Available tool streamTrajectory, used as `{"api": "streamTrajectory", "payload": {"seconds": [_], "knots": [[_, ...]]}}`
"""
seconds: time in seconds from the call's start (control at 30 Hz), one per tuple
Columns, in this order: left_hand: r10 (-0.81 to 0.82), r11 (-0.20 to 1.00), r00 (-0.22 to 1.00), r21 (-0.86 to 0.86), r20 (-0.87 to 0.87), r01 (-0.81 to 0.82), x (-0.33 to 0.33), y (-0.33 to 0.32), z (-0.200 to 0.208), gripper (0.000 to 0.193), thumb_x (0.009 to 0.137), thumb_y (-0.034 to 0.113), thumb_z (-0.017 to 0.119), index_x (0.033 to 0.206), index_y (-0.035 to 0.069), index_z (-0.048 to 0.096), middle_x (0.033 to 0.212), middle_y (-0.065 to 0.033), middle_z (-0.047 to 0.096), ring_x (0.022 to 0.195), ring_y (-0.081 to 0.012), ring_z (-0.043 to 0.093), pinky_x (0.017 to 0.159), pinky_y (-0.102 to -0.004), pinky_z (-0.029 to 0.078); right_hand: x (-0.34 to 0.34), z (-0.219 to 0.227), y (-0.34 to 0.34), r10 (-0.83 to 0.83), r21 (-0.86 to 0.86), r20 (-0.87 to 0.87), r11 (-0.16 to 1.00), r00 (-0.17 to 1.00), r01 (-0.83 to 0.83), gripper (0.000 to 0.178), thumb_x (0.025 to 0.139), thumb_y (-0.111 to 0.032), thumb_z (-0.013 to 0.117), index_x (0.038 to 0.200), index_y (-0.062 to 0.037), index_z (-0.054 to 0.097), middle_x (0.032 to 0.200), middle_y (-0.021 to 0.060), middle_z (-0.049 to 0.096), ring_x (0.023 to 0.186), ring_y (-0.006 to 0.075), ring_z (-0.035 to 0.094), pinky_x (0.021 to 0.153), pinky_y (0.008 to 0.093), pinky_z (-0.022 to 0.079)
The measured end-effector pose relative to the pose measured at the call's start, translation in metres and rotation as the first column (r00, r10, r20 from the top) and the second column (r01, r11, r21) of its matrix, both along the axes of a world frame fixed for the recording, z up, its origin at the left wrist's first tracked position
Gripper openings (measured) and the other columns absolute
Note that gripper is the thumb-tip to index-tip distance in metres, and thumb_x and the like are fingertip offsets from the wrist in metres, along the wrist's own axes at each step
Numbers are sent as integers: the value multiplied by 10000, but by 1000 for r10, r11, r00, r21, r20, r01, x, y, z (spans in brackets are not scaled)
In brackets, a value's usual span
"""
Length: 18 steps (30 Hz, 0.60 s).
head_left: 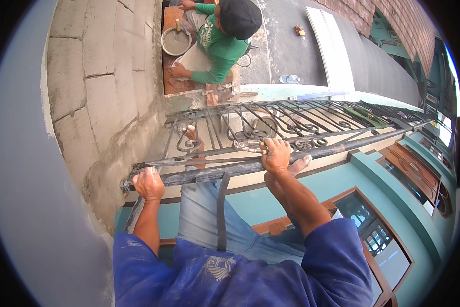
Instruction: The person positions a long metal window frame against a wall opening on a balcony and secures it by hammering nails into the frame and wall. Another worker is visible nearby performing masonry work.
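Note:
A dark metal railing with a thick round top bar runs across in front of me. My left hand is closed over this bar near its left end, beside the block wall. Farther right, my right hand is closed with its fingers around what look like pliers with yellowish grips, their metal end pointing left. That hand also rests against the top bar. Black scrollwork fills the railing beyond the bar. My bare foot shows just right of my right hand.
Left stands a grey block wall. Beyond the railing a co-worker in a green shirt sits by a bucket of grey mortar. A plastic bottle lies on the dark roof. Below me are a teal wall and wood-framed windows.

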<state>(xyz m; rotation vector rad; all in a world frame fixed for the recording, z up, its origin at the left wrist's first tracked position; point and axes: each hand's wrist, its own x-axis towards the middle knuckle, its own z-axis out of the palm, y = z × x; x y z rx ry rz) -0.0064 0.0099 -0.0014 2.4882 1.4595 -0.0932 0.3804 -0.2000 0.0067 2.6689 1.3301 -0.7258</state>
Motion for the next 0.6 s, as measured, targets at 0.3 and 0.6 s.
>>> {"api": "streamTrajectory", "payload": {"seconds": [0.3,0.6], "knots": [[-2,1000,997,12,83,1,-3,-2,-1,107,891,151,569,829,84,624,721,-84,619,705,-304,578,775,-427,405,-1,2,-1,-1,194,24,981,1000,-4,348,686,-155,669,1028,-113,628,1025,68,663,1021,298,598,996,503,398],[-39,979,948,201,315,-26,-5,-11,-11,176,894,93,521,744,50,600,705,-85,628,644,-286,564,763,-397,408,1,-1,1,111,85,-90,991,990,-103,166,806,-176,700,932,-106,617,884,78,658,892,312,616,826,459,435]]}}
